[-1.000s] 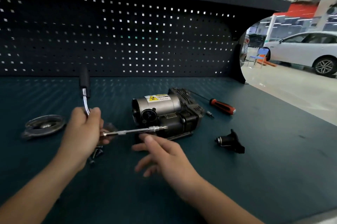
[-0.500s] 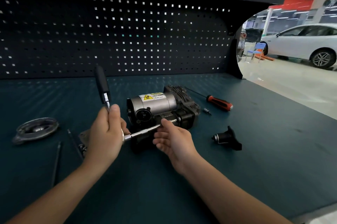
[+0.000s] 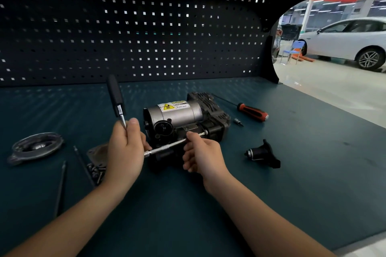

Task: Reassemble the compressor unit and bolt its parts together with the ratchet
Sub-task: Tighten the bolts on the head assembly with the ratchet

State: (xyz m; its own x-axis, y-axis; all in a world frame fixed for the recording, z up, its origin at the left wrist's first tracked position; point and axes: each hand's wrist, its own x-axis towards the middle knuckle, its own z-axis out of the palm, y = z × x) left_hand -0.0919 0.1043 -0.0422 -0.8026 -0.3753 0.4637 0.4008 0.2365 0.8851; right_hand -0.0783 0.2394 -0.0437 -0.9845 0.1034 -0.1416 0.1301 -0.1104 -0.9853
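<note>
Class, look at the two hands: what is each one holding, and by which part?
Left hand grips the ratchet near its head, handle pointing up. Right hand pinches the extension bar partway along.

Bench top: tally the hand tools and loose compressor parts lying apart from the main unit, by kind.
Ratchet with extension: 1
Red-handled screwdriver: 1
Thin rods: 2
Socket bit: 1
Round cover: 1
Black fitting: 1
Total: 7

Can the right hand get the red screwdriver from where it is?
Probably yes. The red screwdriver lies alone on the bench, right of the compressor, with nothing on top of it. But the right hand is busy steadying the ratchet's extension bar, so it must let go first.
</note>
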